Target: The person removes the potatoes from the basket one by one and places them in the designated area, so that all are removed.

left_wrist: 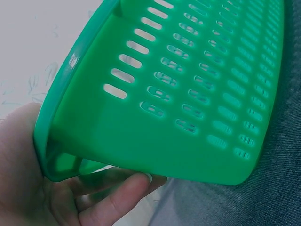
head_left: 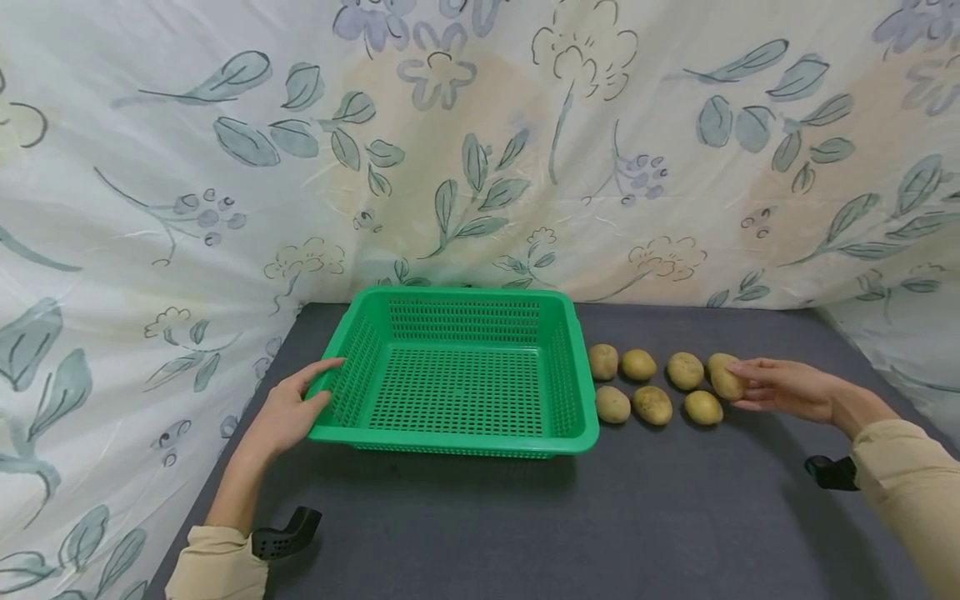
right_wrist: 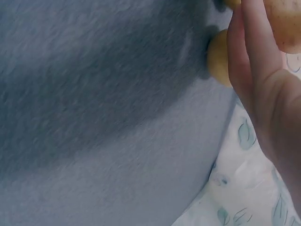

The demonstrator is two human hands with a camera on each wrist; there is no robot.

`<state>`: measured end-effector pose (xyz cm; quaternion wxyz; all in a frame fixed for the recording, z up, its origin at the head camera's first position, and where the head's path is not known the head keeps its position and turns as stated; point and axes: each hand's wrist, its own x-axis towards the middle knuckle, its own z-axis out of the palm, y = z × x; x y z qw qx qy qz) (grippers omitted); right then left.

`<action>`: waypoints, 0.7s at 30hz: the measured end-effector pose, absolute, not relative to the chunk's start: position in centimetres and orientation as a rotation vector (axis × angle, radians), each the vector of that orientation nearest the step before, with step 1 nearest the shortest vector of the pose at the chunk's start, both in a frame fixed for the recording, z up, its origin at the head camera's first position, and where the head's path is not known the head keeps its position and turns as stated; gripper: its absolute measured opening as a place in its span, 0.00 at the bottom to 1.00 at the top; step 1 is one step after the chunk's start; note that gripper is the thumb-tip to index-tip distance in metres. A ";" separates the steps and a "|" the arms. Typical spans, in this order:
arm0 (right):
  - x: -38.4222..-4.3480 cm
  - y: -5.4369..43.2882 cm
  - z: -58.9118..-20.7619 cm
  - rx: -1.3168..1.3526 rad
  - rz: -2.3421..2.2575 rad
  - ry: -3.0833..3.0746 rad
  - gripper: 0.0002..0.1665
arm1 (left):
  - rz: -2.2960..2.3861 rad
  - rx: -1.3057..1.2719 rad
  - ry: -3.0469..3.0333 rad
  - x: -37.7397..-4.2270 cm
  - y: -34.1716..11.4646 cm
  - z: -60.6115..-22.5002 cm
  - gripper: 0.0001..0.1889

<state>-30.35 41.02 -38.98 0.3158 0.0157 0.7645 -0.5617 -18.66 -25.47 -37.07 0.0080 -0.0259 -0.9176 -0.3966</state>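
A green plastic basket with slotted walls sits on the dark table, and nothing lies inside it. My left hand grips its left rim; in the left wrist view the fingers curl beneath the basket's corner. To the right of the basket, several yellowish potatoes lie in two rows. My right hand holds the potato at the far right of the back row between thumb and fingers. That potato is partly cut off in the right wrist view, with another potato on the cloth behind the fingers.
A dark grey cloth covers the table. Behind it and along both sides hangs a pale curtain printed with leaves and flowers. The nearest potatoes stand close to the basket's right wall.
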 end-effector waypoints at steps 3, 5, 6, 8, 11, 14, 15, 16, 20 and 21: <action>-29.9 41.5 -39.3 0.072 -1.491 1.999 0.36 | -1.233 -0.077 -2.873 -18.7 -25.5 -37.1 0.26; -29.6 41.8 -39.4 0.086 -1.495 1.987 0.37 | -1.231 -0.078 -2.876 -18.7 -25.5 -37.1 0.26; -29.5 41.8 -39.5 0.089 -1.492 1.985 0.37 | -1.229 -0.077 -2.879 -18.7 -25.5 -37.1 0.26; -29.2 41.9 -39.6 0.107 -1.491 1.989 0.35 | -1.227 -0.077 -2.882 -18.7 -25.5 -37.1 0.26; -29.0 42.0 -39.9 0.126 -1.486 1.998 0.31 | -1.221 -0.075 -2.887 -18.6 -25.5 -37.1 0.26; -28.8 42.0 -40.2 0.148 -1.473 2.014 0.31 | -1.223 -0.080 -2.883 -18.6 -25.5 -37.1 0.26; -28.7 42.1 -40.2 0.155 -1.468 2.020 0.32 | -1.224 -0.079 -2.883 -18.6 -25.4 -37.1 0.26; -28.7 42.1 -40.3 0.160 -1.463 2.027 0.33 | -1.226 -0.077 -2.882 -18.6 -25.4 -37.1 0.26; -28.4 42.3 -40.3 0.171 -1.451 2.046 0.34 | -1.222 -0.075 -2.885 -18.6 -25.4 -37.0 0.26; -28.3 42.3 -40.3 0.177 -1.450 2.048 0.34 | -1.221 -0.077 -2.887 -18.6 -25.4 -37.0 0.26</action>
